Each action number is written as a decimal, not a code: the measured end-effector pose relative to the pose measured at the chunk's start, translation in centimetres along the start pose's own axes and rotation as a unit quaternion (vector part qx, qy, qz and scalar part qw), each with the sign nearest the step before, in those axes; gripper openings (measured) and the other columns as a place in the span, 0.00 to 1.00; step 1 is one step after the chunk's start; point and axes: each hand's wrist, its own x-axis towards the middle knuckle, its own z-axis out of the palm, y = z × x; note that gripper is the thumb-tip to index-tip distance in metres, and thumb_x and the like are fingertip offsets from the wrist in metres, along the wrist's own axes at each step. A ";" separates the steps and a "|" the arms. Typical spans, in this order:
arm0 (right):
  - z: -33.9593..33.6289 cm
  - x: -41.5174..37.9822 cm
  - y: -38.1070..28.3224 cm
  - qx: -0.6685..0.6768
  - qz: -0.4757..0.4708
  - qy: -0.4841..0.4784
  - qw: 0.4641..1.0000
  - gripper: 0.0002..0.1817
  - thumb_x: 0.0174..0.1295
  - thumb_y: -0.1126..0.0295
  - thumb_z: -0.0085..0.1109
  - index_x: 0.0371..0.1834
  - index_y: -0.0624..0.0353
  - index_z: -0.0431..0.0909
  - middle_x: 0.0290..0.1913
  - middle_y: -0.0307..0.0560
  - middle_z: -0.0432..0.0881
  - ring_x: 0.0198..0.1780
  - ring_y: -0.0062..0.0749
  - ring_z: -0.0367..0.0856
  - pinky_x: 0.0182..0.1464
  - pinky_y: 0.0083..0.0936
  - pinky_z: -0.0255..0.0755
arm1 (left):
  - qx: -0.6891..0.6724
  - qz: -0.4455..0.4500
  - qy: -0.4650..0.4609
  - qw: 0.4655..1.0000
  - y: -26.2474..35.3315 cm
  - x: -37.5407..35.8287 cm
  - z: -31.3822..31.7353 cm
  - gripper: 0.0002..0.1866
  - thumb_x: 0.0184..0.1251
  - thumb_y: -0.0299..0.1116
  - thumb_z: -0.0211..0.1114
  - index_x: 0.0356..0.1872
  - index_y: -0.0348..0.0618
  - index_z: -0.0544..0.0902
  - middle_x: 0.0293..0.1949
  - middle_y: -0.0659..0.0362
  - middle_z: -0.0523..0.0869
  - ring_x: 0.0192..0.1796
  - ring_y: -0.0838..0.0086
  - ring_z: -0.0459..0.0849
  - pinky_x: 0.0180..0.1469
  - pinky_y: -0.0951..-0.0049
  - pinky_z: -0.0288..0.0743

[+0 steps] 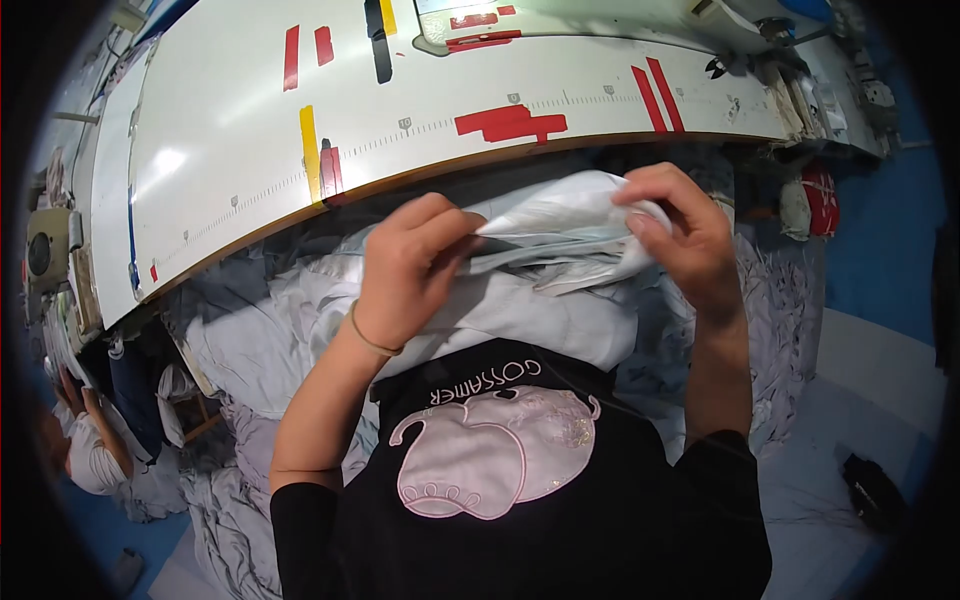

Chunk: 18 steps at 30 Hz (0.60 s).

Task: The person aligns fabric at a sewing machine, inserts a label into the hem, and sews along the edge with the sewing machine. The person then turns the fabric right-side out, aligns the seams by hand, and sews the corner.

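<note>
A folded piece of white fabric [560,205] is stretched between my two hands, in front of the table's near edge. My left hand [410,262] pinches its left end, with the fingers bent and the thumb partly hidden. At the other end, my right hand [685,228] is closed on a bunched corner, thumb and fingers pressed together. Loose layers and a narrow pale strip show in the fold between the hands. Below them, more white cloth [520,318] lies heaped across my lap.
Ahead is a white table [220,130] with a printed ruler scale and red, yellow and black tape strips. Sewing machine parts [775,28] stand at its far right. Piled cloth [245,350] surrounds me. A person [95,445] is at the left. A black object [872,492] lies on the floor.
</note>
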 end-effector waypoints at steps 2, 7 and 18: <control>-0.2 0.4 -0.5 -0.224 0.037 -0.021 0.974 0.20 0.57 0.84 0.57 0.55 0.64 0.78 0.45 0.44 0.79 0.42 0.24 0.73 0.50 0.18 0.68 | 0.035 0.044 0.057 0.997 0.7 0.6 -1.2 0.08 0.54 0.20 0.71 0.36 0.37 0.84 0.30 0.57 0.79 0.34 0.63 0.79 0.37 0.67 0.72; 1.8 0.1 1.7 -0.236 0.029 -0.006 0.971 0.27 0.57 0.81 0.60 0.63 0.63 0.74 0.46 0.49 0.78 0.45 0.36 0.76 0.53 0.29 0.73 | -0.039 0.033 0.103 0.993 2.1 1.2 -3.4 0.05 0.59 0.17 0.67 0.36 0.35 0.82 0.32 0.57 0.79 0.35 0.70 0.75 0.41 0.74 0.70; -5.1 -0.5 -0.5 0.026 0.040 0.160 0.986 0.16 0.57 0.81 0.52 0.49 0.64 0.78 0.43 0.40 0.80 0.48 0.23 0.80 0.57 0.20 0.73 | -0.221 -0.035 0.113 0.968 6.2 2.0 -7.8 0.05 0.69 0.24 0.63 0.34 0.32 0.80 0.32 0.62 0.77 0.36 0.80 0.71 0.40 0.82 0.63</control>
